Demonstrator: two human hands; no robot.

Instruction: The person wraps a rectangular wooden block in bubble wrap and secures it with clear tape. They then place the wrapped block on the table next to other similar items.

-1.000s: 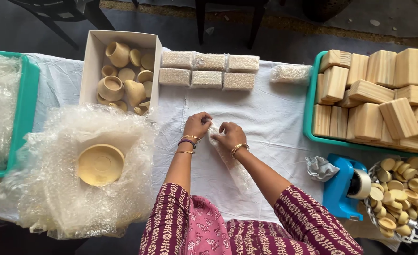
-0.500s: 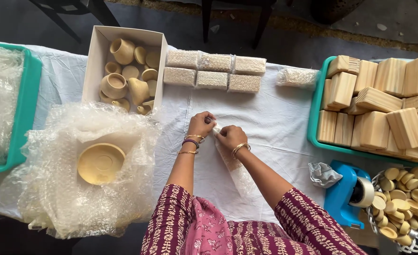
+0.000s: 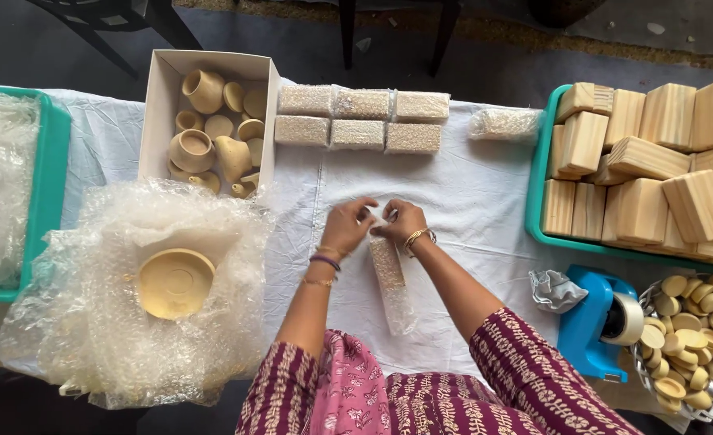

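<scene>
Both hands' grip, left hand (image 3: 347,228) and right hand (image 3: 402,221), pinches a bubble-wrapped block (image 3: 389,274) on the white tablecloth (image 3: 469,201).

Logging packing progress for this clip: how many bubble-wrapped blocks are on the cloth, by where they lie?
Wrapped blocks in the two neat rows: 6
Wrapped block lying apart by the teal tray: 1
Wrapped block under the left hand and right hand, at: 1
Total: 8

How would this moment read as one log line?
left hand: on bubble-wrapped bundle | right hand: pinching its far end | bundle: lying on white cloth
</scene>
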